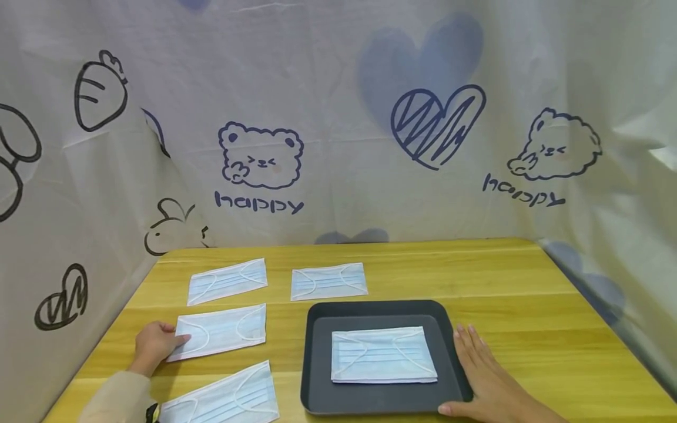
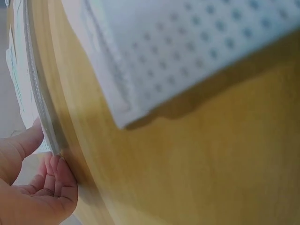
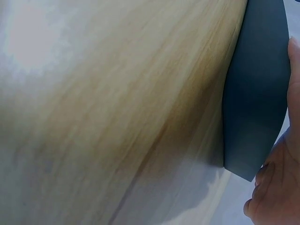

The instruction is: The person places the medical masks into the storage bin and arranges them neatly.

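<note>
My left hand pinches the left end of a pale blue face mask, thumb on top and fingertips under the edge. In the left wrist view that thumb lies over the mask's border. A dark grey tray stands to the right, holding a small stack of face masks. Straight fingers of my right hand rest along the tray's right side, its thumb by the front corner. The right wrist view shows the tray's outer wall beside that hand.
One mask lies at the back left, another behind the tray. Nearer me lies a further mask, partly cut off by the frame. The wooden table meets a printed cloth at its back and sides.
</note>
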Demonstrator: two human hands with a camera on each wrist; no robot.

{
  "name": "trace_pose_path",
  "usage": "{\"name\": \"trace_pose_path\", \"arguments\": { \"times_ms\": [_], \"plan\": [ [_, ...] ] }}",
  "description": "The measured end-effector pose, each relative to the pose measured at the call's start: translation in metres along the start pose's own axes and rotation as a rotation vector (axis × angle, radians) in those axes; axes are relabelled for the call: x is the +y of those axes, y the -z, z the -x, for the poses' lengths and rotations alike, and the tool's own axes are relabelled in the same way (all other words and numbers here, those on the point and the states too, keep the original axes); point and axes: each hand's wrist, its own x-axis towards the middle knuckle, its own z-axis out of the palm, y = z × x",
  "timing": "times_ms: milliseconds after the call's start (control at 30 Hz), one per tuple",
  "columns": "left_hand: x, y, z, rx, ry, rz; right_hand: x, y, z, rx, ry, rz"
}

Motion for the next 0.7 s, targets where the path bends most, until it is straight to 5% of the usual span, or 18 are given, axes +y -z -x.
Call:
{"name": "trace_pose_path", "arguments": {
  "times_ms": [400, 700],
  "plan": [
    [-0.0029, 0.0001, 0.0032, 0.024, -0.061, 0.011, 0.0028, -0.004, 0.0002, 0.036, 0.041, 0.05],
    [-0.0082, 0.0035, -0.0042, -0.055, -0.066, 0.051, 0.0009, -0.0016, -0.001, -0.014, -0.008, -0.004]
  ]
}}
